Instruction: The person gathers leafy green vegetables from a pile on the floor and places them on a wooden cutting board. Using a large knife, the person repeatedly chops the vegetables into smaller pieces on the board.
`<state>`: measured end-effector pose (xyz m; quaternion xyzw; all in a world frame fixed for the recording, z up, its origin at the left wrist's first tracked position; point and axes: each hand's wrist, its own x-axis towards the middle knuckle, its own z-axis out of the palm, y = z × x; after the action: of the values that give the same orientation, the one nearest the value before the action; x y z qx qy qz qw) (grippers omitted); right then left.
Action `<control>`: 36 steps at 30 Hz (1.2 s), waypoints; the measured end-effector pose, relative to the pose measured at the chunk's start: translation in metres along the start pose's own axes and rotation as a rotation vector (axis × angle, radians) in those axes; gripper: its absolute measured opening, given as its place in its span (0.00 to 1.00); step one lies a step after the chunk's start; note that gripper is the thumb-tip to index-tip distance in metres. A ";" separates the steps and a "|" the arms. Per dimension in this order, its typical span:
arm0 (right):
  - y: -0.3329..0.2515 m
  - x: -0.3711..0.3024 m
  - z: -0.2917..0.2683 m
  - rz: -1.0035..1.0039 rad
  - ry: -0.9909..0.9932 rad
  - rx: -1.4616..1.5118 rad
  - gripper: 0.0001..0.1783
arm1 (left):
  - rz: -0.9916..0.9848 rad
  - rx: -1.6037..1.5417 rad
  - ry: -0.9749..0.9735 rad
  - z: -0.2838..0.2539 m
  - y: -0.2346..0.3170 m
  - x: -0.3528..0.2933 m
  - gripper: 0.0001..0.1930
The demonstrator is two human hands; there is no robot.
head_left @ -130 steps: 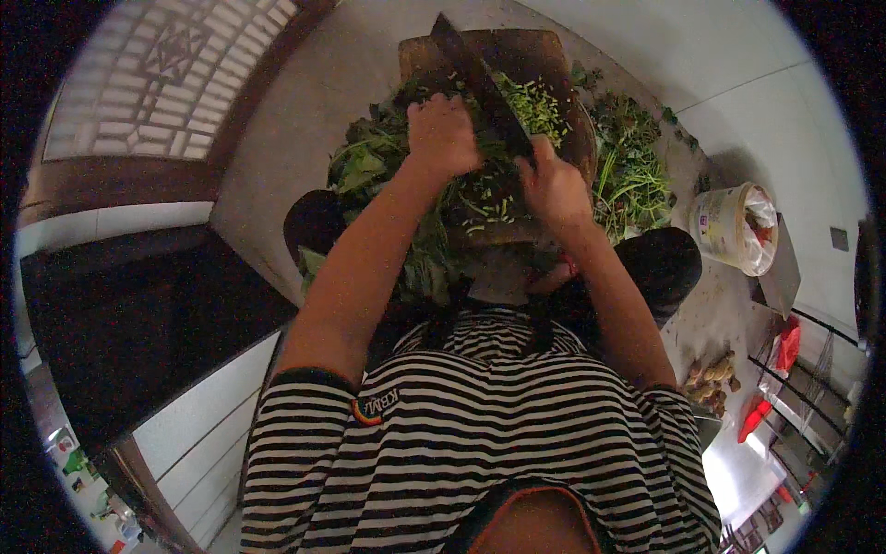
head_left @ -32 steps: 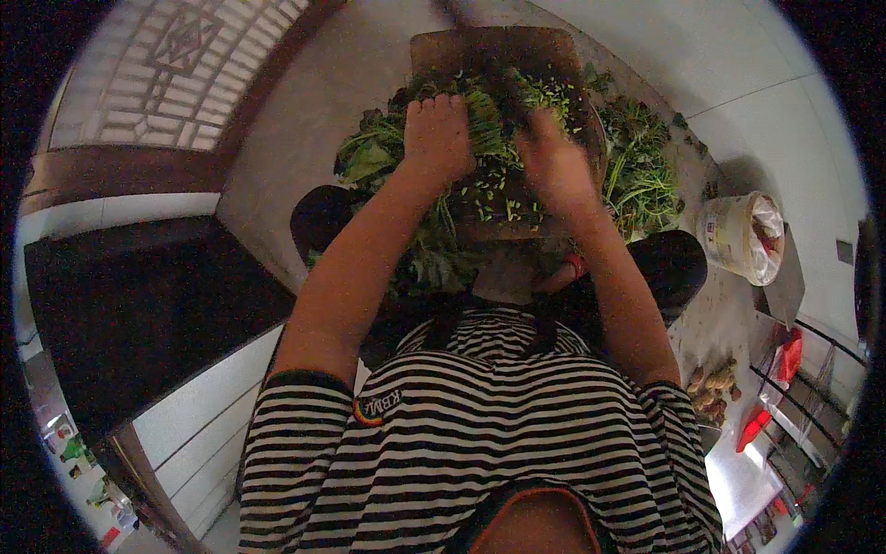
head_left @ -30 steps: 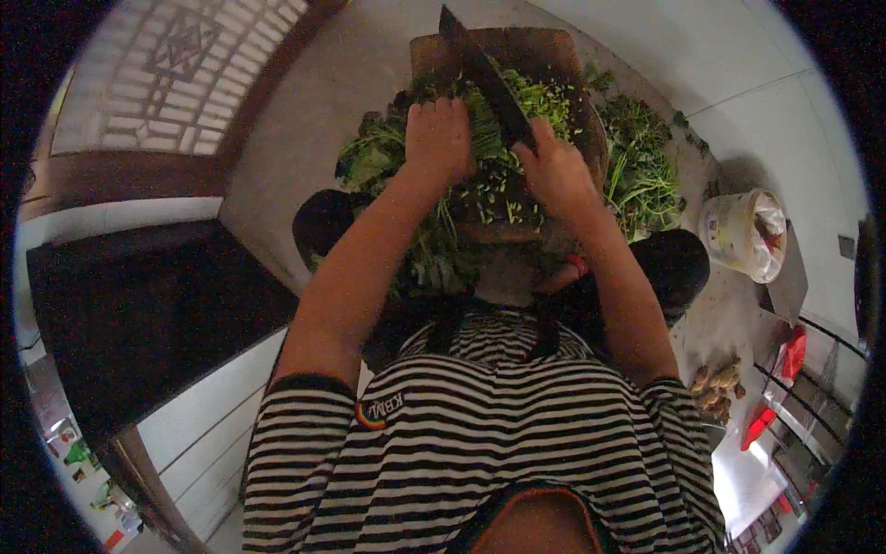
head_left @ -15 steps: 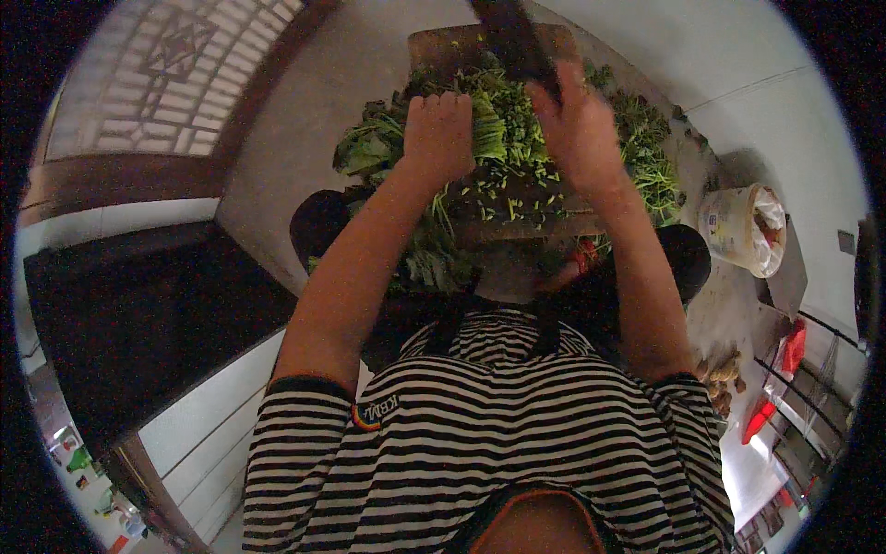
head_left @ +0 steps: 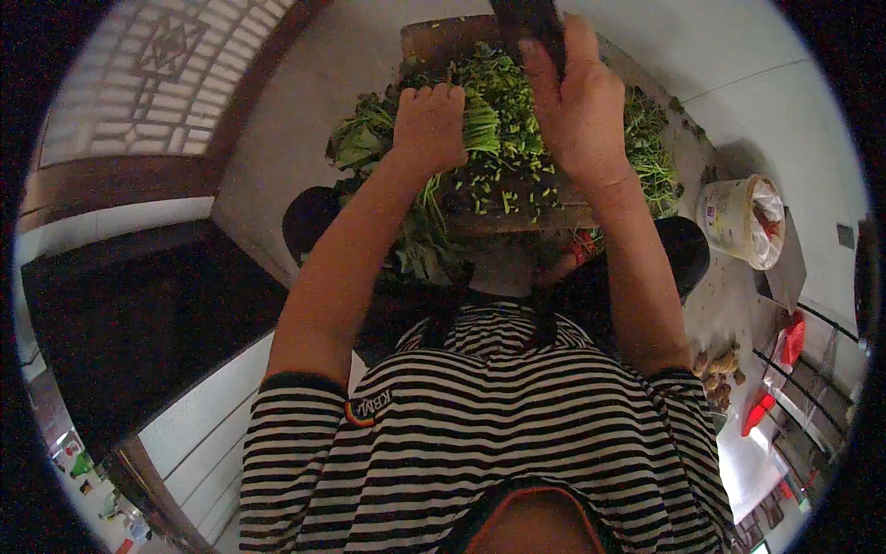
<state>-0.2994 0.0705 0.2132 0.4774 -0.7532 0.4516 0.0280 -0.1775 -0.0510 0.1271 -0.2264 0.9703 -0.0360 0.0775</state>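
My left hand (head_left: 432,127) is closed round a bunch of green leafy stalks (head_left: 482,126), pressing it down on a wooden cutting board (head_left: 441,39). The stalks' cut ends stick out to the right of my fist, and their leaves (head_left: 358,145) spread out on the left. My right hand (head_left: 588,125) grips a broad dark-bladed knife (head_left: 529,32), held above the board to the right of the bunch. Its handle is mostly hidden in my fingers. Short chopped green pieces (head_left: 517,189) lie across the board between my hands and toward its near edge.
Loose green stalks (head_left: 655,166) are heaped on the floor right of the board. A white bucket (head_left: 729,222) lined with a plastic bag stands farther right. Brown lumpy things (head_left: 720,369) lie below it. A dark flat surface (head_left: 138,314) is at my left.
My right hand and the knife have moved slightly up and to the right. My left hand has shifted a little left along the bunch, and more of the cut ends show.
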 end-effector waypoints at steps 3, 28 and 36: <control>0.008 -0.005 0.015 0.087 -0.021 0.015 0.15 | 0.011 -0.015 -0.023 -0.007 0.000 0.001 0.37; 0.022 -0.017 0.030 0.034 -0.082 -0.002 0.15 | 0.017 0.007 0.061 0.005 -0.001 0.001 0.34; 0.008 -0.006 0.013 0.079 -0.200 -0.045 0.14 | 0.009 0.027 0.049 0.006 0.000 -0.001 0.35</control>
<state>-0.2970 0.0668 0.1978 0.4891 -0.7805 0.3854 -0.0544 -0.1759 -0.0506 0.1214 -0.2201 0.9723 -0.0544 0.0572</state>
